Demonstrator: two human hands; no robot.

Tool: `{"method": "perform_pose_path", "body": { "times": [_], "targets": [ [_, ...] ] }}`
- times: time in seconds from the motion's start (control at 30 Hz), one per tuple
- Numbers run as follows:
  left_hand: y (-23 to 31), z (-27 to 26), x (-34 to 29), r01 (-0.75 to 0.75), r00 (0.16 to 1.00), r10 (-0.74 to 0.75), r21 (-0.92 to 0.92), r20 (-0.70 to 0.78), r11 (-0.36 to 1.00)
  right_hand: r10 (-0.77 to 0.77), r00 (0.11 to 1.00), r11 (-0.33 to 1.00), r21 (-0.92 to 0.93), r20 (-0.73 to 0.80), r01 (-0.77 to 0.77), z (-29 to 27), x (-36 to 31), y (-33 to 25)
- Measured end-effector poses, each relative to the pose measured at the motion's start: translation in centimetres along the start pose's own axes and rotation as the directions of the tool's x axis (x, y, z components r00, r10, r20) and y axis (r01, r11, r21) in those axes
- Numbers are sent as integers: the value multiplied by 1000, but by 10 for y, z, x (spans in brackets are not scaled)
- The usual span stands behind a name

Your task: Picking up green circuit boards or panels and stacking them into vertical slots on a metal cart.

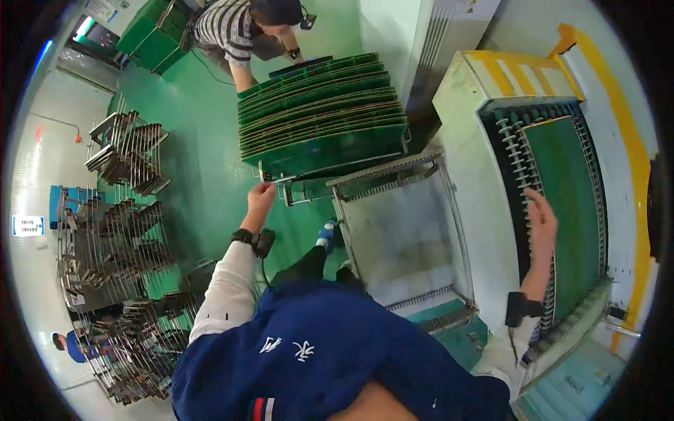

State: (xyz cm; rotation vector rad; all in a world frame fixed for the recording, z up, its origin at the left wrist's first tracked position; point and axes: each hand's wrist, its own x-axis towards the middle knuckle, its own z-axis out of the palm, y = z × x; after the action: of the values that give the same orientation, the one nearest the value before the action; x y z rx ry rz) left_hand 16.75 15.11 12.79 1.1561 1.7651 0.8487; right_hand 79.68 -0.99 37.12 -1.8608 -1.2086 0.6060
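Observation:
My left hand is closed round the end of a metal bar at the near corner of a rack. That rack holds several green circuit-board panels standing on edge in a row. At the right, my right hand is held with its fingers apart, by the left edge of a large green panel. This panel lies on the rollers of a machine. Whether my fingers touch it I cannot tell.
A metal rack with slotted bars stands between me and the machine. Across the panels a person in a striped top bends with hands at the rack's far side. Stacked metal racks line the left. More green panels stand far left.

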Motion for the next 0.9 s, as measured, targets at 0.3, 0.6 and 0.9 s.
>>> {"method": "perform_pose_path", "body": {
  "times": [0.3,0.6,0.9],
  "targets": [
    [88,73,41,-280,878,220,83,425,956,390,914,867,288,117,-407,128,-118,30],
    [58,194,34,-605,592,239,229,770,763,951,299,249,763,-77,-596,152,-369,185],
    [75,205,13,-581,625,149,330,766,744,742,653,670,-122,155,-732,128,-570,401]
  ]
}}
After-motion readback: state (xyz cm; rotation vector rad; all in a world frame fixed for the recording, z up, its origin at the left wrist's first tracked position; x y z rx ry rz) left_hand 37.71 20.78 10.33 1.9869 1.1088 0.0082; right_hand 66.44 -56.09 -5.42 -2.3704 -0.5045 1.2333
